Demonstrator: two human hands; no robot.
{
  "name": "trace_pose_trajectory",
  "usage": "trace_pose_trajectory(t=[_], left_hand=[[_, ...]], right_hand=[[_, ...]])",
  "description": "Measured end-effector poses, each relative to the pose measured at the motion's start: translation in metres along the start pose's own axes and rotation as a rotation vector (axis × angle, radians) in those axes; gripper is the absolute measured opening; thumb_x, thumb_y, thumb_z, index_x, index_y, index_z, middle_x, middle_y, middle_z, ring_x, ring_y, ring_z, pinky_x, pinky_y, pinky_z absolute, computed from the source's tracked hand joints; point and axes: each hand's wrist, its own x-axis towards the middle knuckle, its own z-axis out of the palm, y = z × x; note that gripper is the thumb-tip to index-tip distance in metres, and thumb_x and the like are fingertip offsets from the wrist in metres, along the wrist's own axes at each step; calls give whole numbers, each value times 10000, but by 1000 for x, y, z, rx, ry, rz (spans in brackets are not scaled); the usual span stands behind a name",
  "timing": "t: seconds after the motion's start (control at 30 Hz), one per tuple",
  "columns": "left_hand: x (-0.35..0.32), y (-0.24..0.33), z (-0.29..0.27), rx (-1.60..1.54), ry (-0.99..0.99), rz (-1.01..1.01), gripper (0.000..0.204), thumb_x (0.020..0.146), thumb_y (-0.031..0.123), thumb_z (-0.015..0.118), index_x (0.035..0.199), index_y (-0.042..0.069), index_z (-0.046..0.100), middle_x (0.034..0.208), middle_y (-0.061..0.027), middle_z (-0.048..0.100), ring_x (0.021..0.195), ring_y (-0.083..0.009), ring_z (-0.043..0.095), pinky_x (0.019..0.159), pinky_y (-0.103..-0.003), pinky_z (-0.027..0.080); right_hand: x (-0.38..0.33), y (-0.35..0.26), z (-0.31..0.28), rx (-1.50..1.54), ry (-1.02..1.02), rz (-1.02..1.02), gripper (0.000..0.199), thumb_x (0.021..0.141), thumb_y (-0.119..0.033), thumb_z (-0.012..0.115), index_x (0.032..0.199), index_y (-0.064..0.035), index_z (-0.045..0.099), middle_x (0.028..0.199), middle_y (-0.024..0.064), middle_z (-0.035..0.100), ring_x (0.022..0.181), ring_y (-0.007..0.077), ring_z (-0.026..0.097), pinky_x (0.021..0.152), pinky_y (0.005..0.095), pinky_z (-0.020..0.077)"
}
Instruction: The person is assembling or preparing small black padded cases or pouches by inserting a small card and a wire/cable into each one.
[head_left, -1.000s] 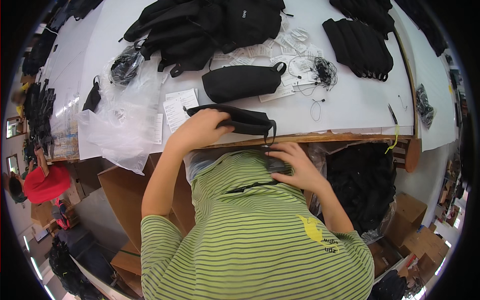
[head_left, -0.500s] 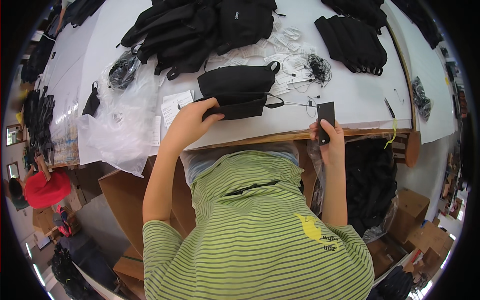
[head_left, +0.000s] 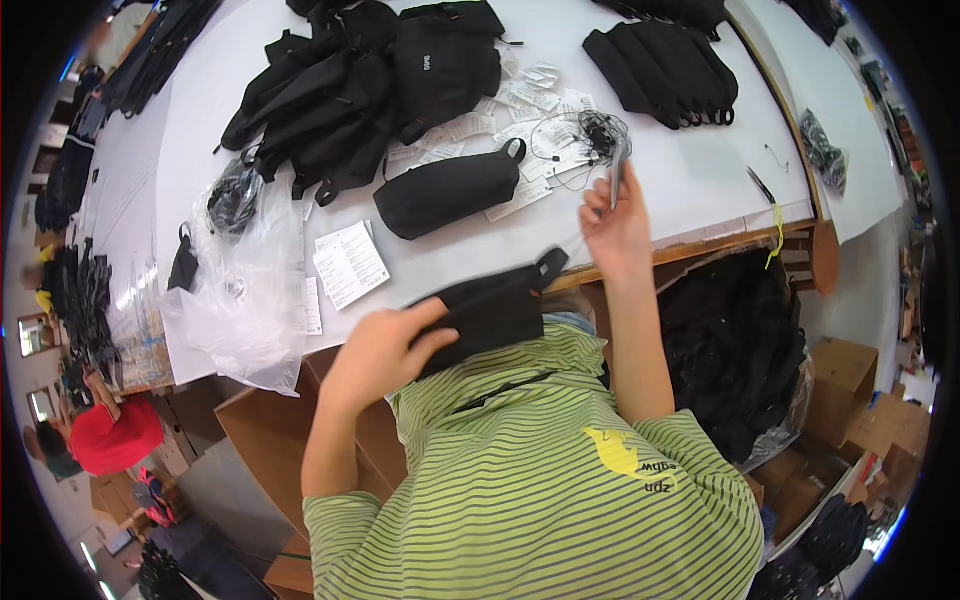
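My left hand [head_left: 385, 355] is closed on the left end of a black zip pouch [head_left: 495, 310], held off the table against my shirt front. The pouch has a loop at its upper right corner. My right hand [head_left: 615, 230] pinches a dark hang tag [head_left: 617, 180], now seen nearly edge-on and blurred. A thin string runs faintly from the tag side toward the pouch's loop. A second black pouch [head_left: 450, 190] lies on the table beyond my hands. Close past the tag sits a tangle of black tag strings [head_left: 600, 135].
A stack of printed cards [head_left: 350, 265] lies left of the pouches, beside clear plastic bags [head_left: 240, 330]. Black bags [head_left: 340, 110] are heaped at the far left; more pouches [head_left: 665, 75] lie far right. Loose paper slips [head_left: 530, 100] and a small dark tool [head_left: 760, 185] rest on the table.
My left hand has drawn the pouch off the table toward my body, away from the other pouch. My right hand has moved up and left, turning the tag edge-on.
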Motion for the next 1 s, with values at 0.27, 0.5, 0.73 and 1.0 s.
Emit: trace_pose_trajectory(t=[0.27, 0.5, 0.73, 1.0], left_hand=[[-9, 5, 16, -174, -161, 56, 213, 853, 232, 644, 924, 40, 584, 654, -177, 559, 603, -358, 551, 547, -375, 417], [-5, 4, 16, -109, -82, 180, 253, 831, 241, 673, 939, 23, 600, 816, -147, 610, 750, -327, 587, 656, -370, 463], [5, 6, 21, 11, 161, 367, 202, 768, 142, 707, 910, 35, 610, 1103, -66, 575, 935, -285, 558, 772, -399, 463], [49, -23, 4, -416, -220, 190, 268, 883, 286, 626, 934, 24, 651, 843, -74, 636, 779, -201, 584, 724, -332, 453]], right_hand=[[4, 27, 8, -423, 70, -317, 292, 909, -312, 629, 711, -112, 553, 561, -71, 460, 432, 30, 344, 398, 185, 231], [-45, 12, 45, -1238, -544, -228, 323, 806, -150, 736, 587, -18, 537, 523, -72, 317, 539, 10, 262, 468, 246, 194], [-68, 24, 36, -2203, -1098, -157, 404, 795, -524, 640, 790, -134, 744, 629, 98, 642, 561, 294, 599, 549, 364, 467], [-79, 4, 27, -2016, -1230, -30, 347, 742, -435, 728, 852, -107, 729, 532, 113, 577, 509, 293, 569, 541, 355, 454]])
